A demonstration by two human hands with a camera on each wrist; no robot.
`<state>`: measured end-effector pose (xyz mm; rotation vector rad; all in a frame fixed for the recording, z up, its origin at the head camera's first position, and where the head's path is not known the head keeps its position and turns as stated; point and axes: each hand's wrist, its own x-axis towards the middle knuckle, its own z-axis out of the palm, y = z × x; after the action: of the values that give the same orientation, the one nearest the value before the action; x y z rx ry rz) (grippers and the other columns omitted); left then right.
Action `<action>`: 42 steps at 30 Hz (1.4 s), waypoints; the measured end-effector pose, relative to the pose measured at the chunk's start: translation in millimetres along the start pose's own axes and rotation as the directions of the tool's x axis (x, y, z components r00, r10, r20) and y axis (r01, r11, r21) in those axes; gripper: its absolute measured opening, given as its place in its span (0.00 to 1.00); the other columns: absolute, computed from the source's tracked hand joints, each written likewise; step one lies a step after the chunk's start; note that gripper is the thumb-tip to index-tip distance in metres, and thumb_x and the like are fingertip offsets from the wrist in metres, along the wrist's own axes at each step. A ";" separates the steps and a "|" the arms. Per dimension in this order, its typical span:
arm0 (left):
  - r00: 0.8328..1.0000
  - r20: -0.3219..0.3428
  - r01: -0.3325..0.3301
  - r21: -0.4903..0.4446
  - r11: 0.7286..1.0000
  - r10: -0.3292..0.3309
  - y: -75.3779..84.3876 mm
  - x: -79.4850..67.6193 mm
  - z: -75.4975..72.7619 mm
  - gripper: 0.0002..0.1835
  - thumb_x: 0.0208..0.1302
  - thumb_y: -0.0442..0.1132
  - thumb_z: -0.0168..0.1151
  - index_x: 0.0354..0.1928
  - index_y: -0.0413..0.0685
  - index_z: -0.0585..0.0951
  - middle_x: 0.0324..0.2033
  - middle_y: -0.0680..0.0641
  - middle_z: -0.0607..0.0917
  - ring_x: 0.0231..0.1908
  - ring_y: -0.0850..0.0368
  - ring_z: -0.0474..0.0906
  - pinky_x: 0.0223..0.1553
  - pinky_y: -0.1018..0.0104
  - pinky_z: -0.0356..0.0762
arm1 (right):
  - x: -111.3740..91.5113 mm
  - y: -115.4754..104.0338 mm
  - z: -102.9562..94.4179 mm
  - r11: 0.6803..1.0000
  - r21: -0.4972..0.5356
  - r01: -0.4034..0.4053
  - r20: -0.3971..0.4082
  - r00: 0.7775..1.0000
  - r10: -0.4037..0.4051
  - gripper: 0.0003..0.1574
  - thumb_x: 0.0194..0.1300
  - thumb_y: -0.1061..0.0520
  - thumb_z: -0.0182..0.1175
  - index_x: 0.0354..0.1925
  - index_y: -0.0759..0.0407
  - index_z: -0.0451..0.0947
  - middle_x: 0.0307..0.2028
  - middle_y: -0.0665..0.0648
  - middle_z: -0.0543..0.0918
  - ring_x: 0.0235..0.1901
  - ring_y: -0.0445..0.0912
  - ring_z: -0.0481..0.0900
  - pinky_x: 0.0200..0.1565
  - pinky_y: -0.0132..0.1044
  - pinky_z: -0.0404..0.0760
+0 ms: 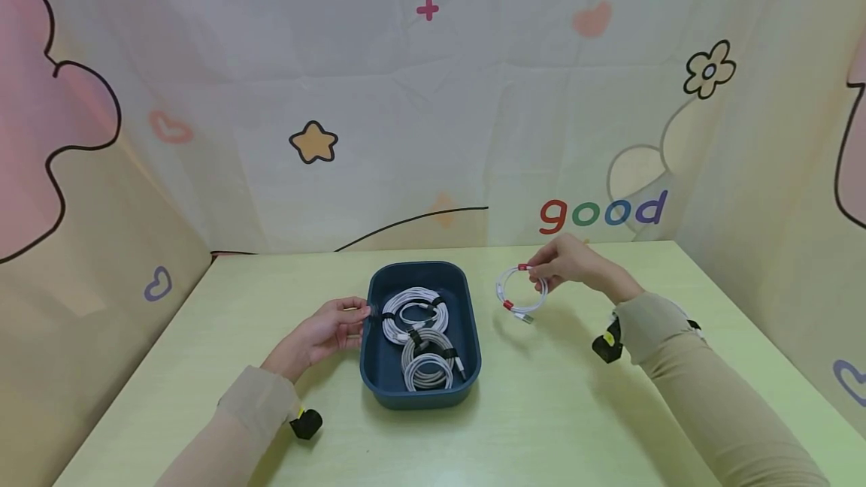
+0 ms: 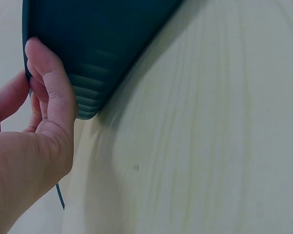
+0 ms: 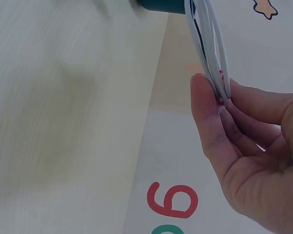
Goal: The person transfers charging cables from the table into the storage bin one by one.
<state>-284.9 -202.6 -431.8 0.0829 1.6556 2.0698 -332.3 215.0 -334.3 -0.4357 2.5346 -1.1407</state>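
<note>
Between thumb and fingers, my right hand pinches a coiled white USB cable with red ties, raised beside the bin. In the right wrist view, the strands of the cable run up from the fingertips. At its left side, the dark blue plastic bin is held by my left hand, thumb and fingertips at the rim. The left wrist view shows this hand against the bin's ribbed outer wall. Inside lie a white cable coil with black straps and grey-white coiled cables in front.
The bin stands on a pale yellow-green wood-grain table. A printed cloth backdrop rises along the table's back edge and both sides. Each wrist carries a small black camera, such as the one below the right sleeve.
</note>
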 end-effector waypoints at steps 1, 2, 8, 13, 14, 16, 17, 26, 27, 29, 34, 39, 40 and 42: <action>1.000 0.000 0.001 -0.001 1.000 -0.001 -0.2 0.1 -0.2 0.02 0.72 0.34 0.51 0.43 0.45 0.70 0.28 0.54 0.81 0.26 0.62 0.77 0.31 0.69 0.81 | 0.1 -1.4 0.5 1.000 -0.001 0.003 0.001 1.000 -0.003 0.15 0.65 0.64 0.60 0.48 0.72 0.79 0.36 0.67 0.85 0.28 0.46 0.83 0.40 0.39 0.85; 1.000 0.002 0.002 -0.002 1.000 -0.002 -0.2 0.3 -0.3 0.02 0.72 0.34 0.51 0.43 0.45 0.70 0.28 0.54 0.81 0.26 0.62 0.77 0.31 0.69 0.81 | 0.5 -2.8 1.1 1.000 -0.001 0.004 0.002 1.000 -0.004 0.15 0.65 0.64 0.60 0.48 0.72 0.79 0.36 0.66 0.85 0.28 0.46 0.83 0.40 0.39 0.85; 1.000 0.000 0.005 -0.005 1.000 -0.005 -0.1 1.0 -1.0 0.04 0.71 0.35 0.52 0.44 0.44 0.70 0.29 0.53 0.81 0.26 0.62 0.77 0.31 0.69 0.81 | 3.6 -9.9 5.1 1.000 -0.012 0.020 -0.002 1.000 -0.020 0.15 0.64 0.64 0.61 0.48 0.71 0.79 0.34 0.64 0.86 0.27 0.46 0.83 0.38 0.38 0.85; 1.000 0.005 0.007 -0.005 1.000 -0.007 -0.5 0.7 -0.4 0.02 0.72 0.34 0.51 0.43 0.45 0.71 0.29 0.53 0.81 0.26 0.62 0.77 0.31 0.69 0.81 | 4.3 -15.9 10.0 1.000 -0.010 0.008 -0.003 1.000 -0.008 0.15 0.64 0.63 0.62 0.48 0.70 0.79 0.36 0.67 0.85 0.27 0.45 0.83 0.39 0.38 0.85; 1.000 0.006 0.006 -0.004 1.000 -0.006 -0.6 0.6 -0.2 0.02 0.72 0.34 0.50 0.43 0.45 0.71 0.28 0.54 0.81 0.26 0.62 0.77 0.31 0.69 0.81 | 4.5 -17.2 11.2 1.000 -0.009 0.007 -0.001 1.000 -0.007 0.15 0.64 0.63 0.62 0.48 0.70 0.80 0.36 0.67 0.85 0.27 0.45 0.83 0.39 0.39 0.85; 1.000 0.005 0.006 -0.003 1.000 -0.006 -0.6 0.4 0.2 0.02 0.73 0.34 0.50 0.43 0.45 0.71 0.28 0.54 0.81 0.26 0.62 0.77 0.31 0.69 0.81 | 4.9 -19.7 13.4 1.000 -0.013 0.015 0.001 1.000 -0.015 0.16 0.64 0.62 0.62 0.48 0.70 0.80 0.37 0.68 0.85 0.28 0.45 0.83 0.40 0.38 0.85; 1.000 0.004 0.006 -0.002 1.000 -0.006 -0.6 0.3 0.5 0.02 0.73 0.34 0.50 0.43 0.45 0.71 0.28 0.54 0.81 0.26 0.62 0.77 0.31 0.69 0.81 | 5.6 -20.8 14.6 1.000 -0.014 0.017 0.000 1.000 -0.017 0.16 0.64 0.62 0.62 0.49 0.70 0.80 0.36 0.67 0.85 0.28 0.45 0.83 0.39 0.38 0.85; 1.000 0.008 -0.004 -0.011 1.000 0.004 -0.7 0.9 -0.3 0.02 0.72 0.33 0.50 0.43 0.46 0.71 0.28 0.53 0.81 0.26 0.62 0.78 0.31 0.68 0.81 | 10.6 -31.5 23.4 0.999 -0.008 0.035 0.022 0.999 -0.035 0.15 0.64 0.63 0.61 0.48 0.68 0.80 0.36 0.66 0.86 0.28 0.46 0.83 0.40 0.39 0.85; 1.000 0.007 -0.004 -0.010 1.000 0.004 -0.8 0.9 -0.5 0.02 0.72 0.33 0.50 0.43 0.46 0.71 0.29 0.53 0.81 0.26 0.62 0.78 0.31 0.68 0.81 | 11.0 -32.7 24.3 0.999 -0.006 0.035 0.026 0.999 -0.035 0.15 0.65 0.63 0.61 0.48 0.68 0.80 0.36 0.66 0.86 0.28 0.46 0.83 0.40 0.39 0.85; 1.000 0.003 -0.002 -0.007 1.000 0.002 -1.0 1.0 -0.6 0.02 0.72 0.34 0.50 0.42 0.45 0.71 0.29 0.53 0.81 0.26 0.62 0.78 0.32 0.68 0.81 | 12.0 -35.4 26.4 0.999 -0.003 0.033 0.027 0.999 -0.033 0.15 0.64 0.62 0.61 0.48 0.68 0.80 0.37 0.66 0.86 0.28 0.47 0.83 0.40 0.39 0.85; 1.000 -0.012 0.005 -0.001 1.000 -0.005 -1.4 0.8 -0.2 0.02 0.72 0.34 0.51 0.43 0.46 0.72 0.29 0.53 0.81 0.26 0.62 0.78 0.32 0.68 0.81 | 14.3 -41.4 31.7 0.998 -0.001 0.057 0.035 0.998 -0.057 0.15 0.64 0.62 0.62 0.49 0.67 0.80 0.38 0.67 0.85 0.29 0.46 0.84 0.41 0.39 0.85; 1.000 -0.012 0.005 -0.005 1.000 -0.005 -1.2 0.7 0.0 0.02 0.72 0.34 0.50 0.43 0.46 0.72 0.29 0.53 0.81 0.26 0.62 0.78 0.31 0.68 0.81 | 17.9 -44.8 36.5 0.997 0.019 0.073 0.052 0.996 -0.074 0.14 0.65 0.62 0.61 0.48 0.68 0.80 0.35 0.65 0.86 0.29 0.46 0.84 0.41 0.39 0.85; 1.000 -0.009 0.003 -0.006 1.000 -0.003 -1.1 0.6 0.0 0.02 0.72 0.33 0.50 0.43 0.46 0.72 0.29 0.53 0.81 0.26 0.62 0.78 0.31 0.68 0.81 | 18.7 -45.6 37.5 0.997 0.027 0.070 0.055 0.996 -0.072 0.14 0.65 0.63 0.61 0.48 0.68 0.81 0.35 0.64 0.86 0.29 0.46 0.84 0.40 0.38 0.85; 1.000 -0.005 0.001 -0.009 1.000 -0.001 -1.1 0.6 -0.2 0.02 0.72 0.33 0.50 0.43 0.46 0.72 0.29 0.53 0.81 0.26 0.62 0.78 0.31 0.68 0.81 | 20.2 -46.3 39.0 0.997 0.030 0.078 0.064 0.995 -0.079 0.14 0.65 0.63 0.61 0.48 0.68 0.80 0.34 0.63 0.86 0.28 0.46 0.84 0.40 0.38 0.85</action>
<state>-285.1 -202.4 -433.0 0.0742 1.6481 2.0784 -327.9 151.8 -326.9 -0.5612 2.4623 -1.1679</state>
